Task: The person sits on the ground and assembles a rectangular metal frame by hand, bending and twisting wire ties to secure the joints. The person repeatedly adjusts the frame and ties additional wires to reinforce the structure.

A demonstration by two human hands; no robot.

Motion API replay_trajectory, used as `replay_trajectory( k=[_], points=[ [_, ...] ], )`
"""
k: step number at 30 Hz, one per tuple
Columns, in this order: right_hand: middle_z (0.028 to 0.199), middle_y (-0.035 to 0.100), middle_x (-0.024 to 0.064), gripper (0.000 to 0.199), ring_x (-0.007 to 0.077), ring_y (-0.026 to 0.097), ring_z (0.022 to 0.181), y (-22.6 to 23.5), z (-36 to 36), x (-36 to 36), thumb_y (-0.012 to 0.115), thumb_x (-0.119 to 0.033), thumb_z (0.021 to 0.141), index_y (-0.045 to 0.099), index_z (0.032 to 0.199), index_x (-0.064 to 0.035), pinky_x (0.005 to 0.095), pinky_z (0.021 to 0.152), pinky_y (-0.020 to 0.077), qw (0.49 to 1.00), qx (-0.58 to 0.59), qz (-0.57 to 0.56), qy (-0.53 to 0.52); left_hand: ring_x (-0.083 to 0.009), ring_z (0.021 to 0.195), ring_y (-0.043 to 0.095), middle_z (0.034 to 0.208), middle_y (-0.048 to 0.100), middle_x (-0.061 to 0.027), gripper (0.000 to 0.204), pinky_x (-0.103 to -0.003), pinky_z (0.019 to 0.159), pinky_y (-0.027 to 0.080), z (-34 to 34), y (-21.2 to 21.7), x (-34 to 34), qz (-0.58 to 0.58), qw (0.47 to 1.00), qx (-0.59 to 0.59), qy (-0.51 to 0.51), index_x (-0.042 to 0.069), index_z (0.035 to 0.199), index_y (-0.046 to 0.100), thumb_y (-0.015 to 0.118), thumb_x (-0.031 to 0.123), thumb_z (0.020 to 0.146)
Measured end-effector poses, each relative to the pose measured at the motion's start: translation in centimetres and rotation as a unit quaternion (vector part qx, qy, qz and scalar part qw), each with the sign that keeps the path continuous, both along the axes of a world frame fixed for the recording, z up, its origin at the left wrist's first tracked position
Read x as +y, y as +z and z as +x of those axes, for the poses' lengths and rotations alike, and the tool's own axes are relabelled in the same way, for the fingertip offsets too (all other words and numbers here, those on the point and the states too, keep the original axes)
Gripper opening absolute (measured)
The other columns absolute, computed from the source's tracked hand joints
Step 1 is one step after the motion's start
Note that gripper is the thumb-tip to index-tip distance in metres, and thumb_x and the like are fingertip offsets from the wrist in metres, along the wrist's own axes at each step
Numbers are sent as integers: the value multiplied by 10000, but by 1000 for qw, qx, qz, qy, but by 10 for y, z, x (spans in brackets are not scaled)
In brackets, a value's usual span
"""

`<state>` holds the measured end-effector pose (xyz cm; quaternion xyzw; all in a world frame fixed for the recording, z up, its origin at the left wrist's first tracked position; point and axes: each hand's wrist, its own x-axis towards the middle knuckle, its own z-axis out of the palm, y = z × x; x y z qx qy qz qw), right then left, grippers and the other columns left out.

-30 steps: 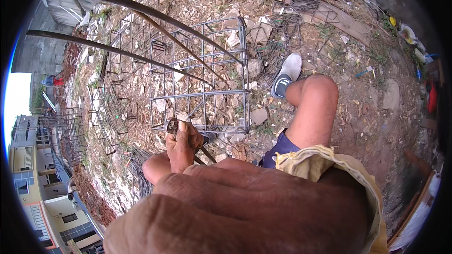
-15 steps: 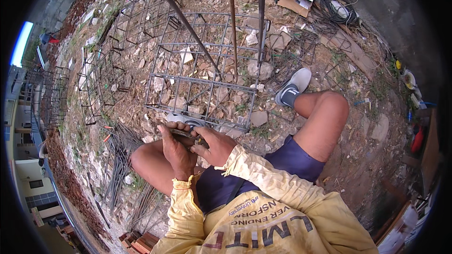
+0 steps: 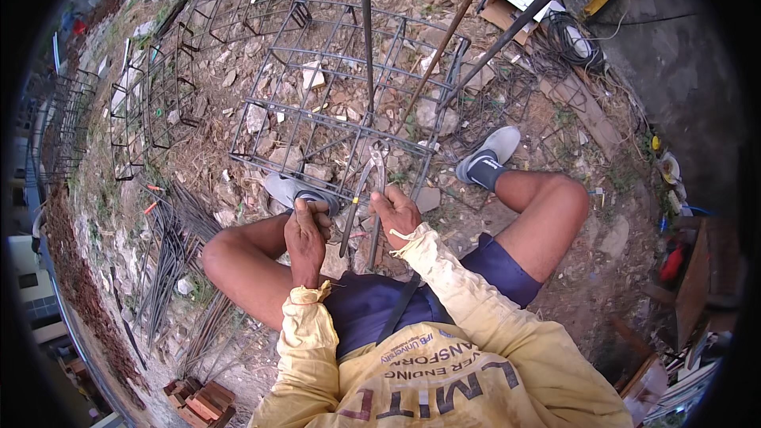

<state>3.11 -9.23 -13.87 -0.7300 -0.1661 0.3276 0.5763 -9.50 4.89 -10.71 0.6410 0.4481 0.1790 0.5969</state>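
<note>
My right hand [image 3: 396, 214] is closed round one handle of a pair of pincers [image 3: 377, 155]. The tool's handles are spread apart, and its jaws point away from me over the near side of a steel rebar cage [image 3: 317, 116]. To the left of the pincers is my left hand [image 3: 307, 234], with its fingers curled and its thumb on top. Whether anything thin is pinched in it is hidden. The cage lies on stony ground between and beyond my feet, made of long bars tied with square stirrups. Several upright bars [image 3: 366, 32] rise out of it.
More rebar cages [image 3: 162, 95] lie to the left. A bundle of thin wire or rods [image 3: 170, 246] sits beside my left knee, with bricks [image 3: 202, 403] behind it. At the far right are an opened box [image 3: 519, 0], coiled black cable [image 3: 572, 38] and a plank [image 3: 583, 111].
My hands have come apart from being together over my left knee. The pincers now extend forward in my right hand, handles spread. The view has shifted, so the upright bars lean differently.
</note>
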Motion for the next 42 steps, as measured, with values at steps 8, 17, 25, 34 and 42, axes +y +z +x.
replay_trajectory(
  k=[8, 17, 25, 34, 42],
  points=[
    [904, 596, 85, 452, 102, 577, 700, 54, 105, -53, 626, -258, 968, 459, 1329, -44, 265, 575, 471, 942, -71, 235, -231, -94, 552, 419, 618, 466, 14, 645, -256, 530, 332, -14, -24, 16, -15, 997, 30, 72, -28, 905, 644, 311, 502, 1061],
    [874, 669, 196, 356, 351, 644, 816, -131, 119, -123, 741, -291, 828, 628, 1008, -7, 416, 798, 502, 935, -140, -310, -103, -77, 462, 314, 639, 449, 33, 539, -254, 419, 262, -11, -34, 20, -255, 942, -66, 210, 46, 948, 590, 400, 545, 1023],
    [1210, 620, 221, 548, 325, 633, 1073, -55, 59, -46, 684, -351, 898, 556, 1290, 10, 383, 919, 502, 971, -130, -157, 129, -104, 543, 376, 677, 440, 14, 561, -262, 486, 340, 15, -57, -28, -460, 849, -152, 213, 46, 1030, 578, 317, 543, 1043],
    [1122, 654, 224, 426, 381, 643, 1049, -26, -16, -7, 531, -321, 977, 571, 1282, -26, 431, 920, 496, 975, -107, -127, 150, -155, 732, 534, 843, 571, -49, 563, -287, 655, 459, 53, -90, -56, -389, 888, -151, 192, -2, 1105, 604, 343, 494, 1052],
    [633, 479, 20, 469, 129, 448, 471, -120, 46, -56, 483, -454, 1006, 666, 1044, -24, 326, 501, 444, 972, 102, -121, -173, -201, 869, 534, 991, 571, -81, 488, -359, 810, 435, 20, -109, -48, -292, 946, 32, -133, 25, 1208, 618, 606, 423, 925]
  ],
)
